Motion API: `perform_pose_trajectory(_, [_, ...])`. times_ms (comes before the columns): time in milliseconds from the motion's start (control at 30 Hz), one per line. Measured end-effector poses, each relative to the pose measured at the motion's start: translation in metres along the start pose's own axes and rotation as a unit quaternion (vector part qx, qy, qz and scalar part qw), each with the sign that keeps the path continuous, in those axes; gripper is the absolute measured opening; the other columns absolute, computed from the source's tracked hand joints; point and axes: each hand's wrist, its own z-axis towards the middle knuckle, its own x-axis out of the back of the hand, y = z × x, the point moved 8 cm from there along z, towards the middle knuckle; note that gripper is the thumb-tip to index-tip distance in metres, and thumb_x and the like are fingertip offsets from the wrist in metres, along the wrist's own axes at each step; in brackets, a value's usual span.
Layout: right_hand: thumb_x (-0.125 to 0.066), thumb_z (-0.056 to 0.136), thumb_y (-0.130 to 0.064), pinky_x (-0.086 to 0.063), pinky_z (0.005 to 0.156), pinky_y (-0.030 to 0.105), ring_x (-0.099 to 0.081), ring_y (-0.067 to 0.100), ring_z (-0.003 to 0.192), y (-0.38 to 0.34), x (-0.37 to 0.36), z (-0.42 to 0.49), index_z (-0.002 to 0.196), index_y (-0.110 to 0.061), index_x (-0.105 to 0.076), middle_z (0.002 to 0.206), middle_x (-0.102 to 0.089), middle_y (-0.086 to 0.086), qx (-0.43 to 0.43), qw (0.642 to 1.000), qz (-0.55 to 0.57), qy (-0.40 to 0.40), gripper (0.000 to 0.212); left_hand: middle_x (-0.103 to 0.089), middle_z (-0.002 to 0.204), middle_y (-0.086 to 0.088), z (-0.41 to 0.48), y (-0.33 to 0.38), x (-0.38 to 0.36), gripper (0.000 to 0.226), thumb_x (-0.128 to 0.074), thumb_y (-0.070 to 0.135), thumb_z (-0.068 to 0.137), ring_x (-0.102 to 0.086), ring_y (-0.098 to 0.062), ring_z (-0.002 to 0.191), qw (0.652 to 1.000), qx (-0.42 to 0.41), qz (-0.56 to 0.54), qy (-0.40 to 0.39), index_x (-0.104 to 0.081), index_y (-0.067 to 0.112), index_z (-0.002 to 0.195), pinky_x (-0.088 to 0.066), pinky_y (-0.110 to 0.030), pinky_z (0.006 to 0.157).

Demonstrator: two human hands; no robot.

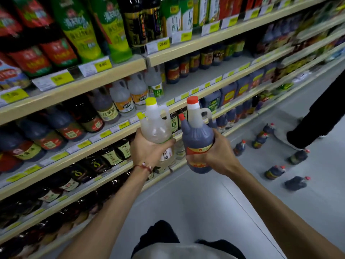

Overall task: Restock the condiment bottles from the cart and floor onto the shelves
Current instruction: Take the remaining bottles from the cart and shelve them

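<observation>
In the head view, your left hand (147,149) wraps the pale yellow-capped bottle (155,128) and your right hand (216,154) clasps the dark red-capped bottle (197,141), both just before the shelves (196,77). Seat the pale one upright beside the matching clear jugs (138,88), label outward, one bottle at a time.

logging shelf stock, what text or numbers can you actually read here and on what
"29.80": yellow price tag on the upper shelf edge.
"白米醋": label of a pale shelf bottle.
"0": label of a black shelf bottle.
"醋": white label of the clear bottle in the left hand.
Label of the dark bottle in the right hand: too blurred.
Other tags and labels: too blurred.
</observation>
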Motion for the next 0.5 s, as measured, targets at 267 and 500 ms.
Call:
perform_pose_trajectory(267, [-0.094,0.037,-0.063,-0.064,0.088,0.045,-0.073,0.015,0.105,0.028,0.042,0.099,0.136,-0.024,-0.055,0.123,-0.072,-0.008,0.001,1.0,0.026,-0.005,0.113,-0.072,0.102,0.013,0.051,0.021,-0.07,0.095,-0.088,0.064,0.031,-0.07,-0.012,0.092,0.999,0.022,-0.029,0.009,-0.062,0.026,0.114,-0.06,-0.036,0.08])
perform_pose_trajectory(500, [-0.098,0.042,-0.055,-0.063,0.088,0.039,-0.071,0.013,0.107,0.039,0.055,0.198,0.135,-0.024,-0.056,0.124,-0.071,-0.009,0.008,1.0,0.017,-0.022,0.107,-0.067,0.099,0.012,0.117,0.042,-0.125,0.087,-0.084,0.065,0.036,-0.064,-0.017,0.088,0.999,0.023,0.025,0.019,-0.056,0.029,0.11,-0.051,-0.03,0.071])
